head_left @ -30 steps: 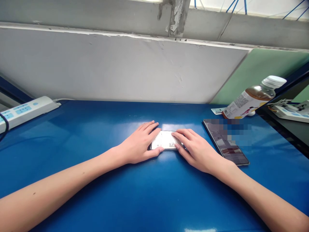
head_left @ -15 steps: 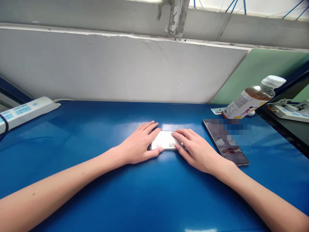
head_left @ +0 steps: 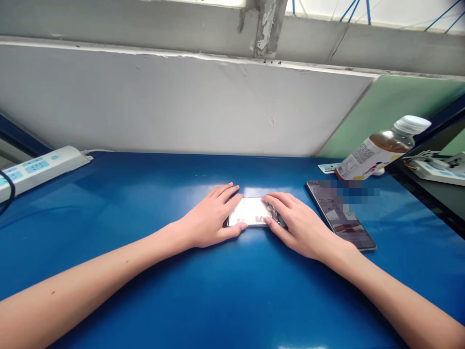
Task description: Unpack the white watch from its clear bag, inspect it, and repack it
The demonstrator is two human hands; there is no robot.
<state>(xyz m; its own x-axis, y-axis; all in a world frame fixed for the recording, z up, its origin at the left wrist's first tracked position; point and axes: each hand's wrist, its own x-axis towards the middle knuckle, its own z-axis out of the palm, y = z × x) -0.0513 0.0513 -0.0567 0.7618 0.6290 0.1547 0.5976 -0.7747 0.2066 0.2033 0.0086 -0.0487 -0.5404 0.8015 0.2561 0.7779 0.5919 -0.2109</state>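
Flat on the blue table lies a phone-sized slab (head_left: 250, 211) with a white face, dark edges and a small printed square code. My left hand (head_left: 214, 215) holds its left end between thumb and forefinger, the other fingers stretched out on the table. At the right end, my right hand (head_left: 296, 223) has its thumb on the near side and bent fingers on the far side. Between those fingers the slab's surface looks shiny and wrinkled, like clear film. Both palms hide parts of the slab's ends.
Right of my right hand lies a dark smartphone (head_left: 341, 218), partly pixelated. Behind it stand a drink bottle (head_left: 378, 150) with a white cap and a small white card (head_left: 327, 168). A white power strip (head_left: 43, 169) sits at the left; another (head_left: 439, 172) is at the far right.
My right fingertips have shifted slightly right along the slab, uncovering more of its right end and the shiny wrinkled part. My left hand stays in place.
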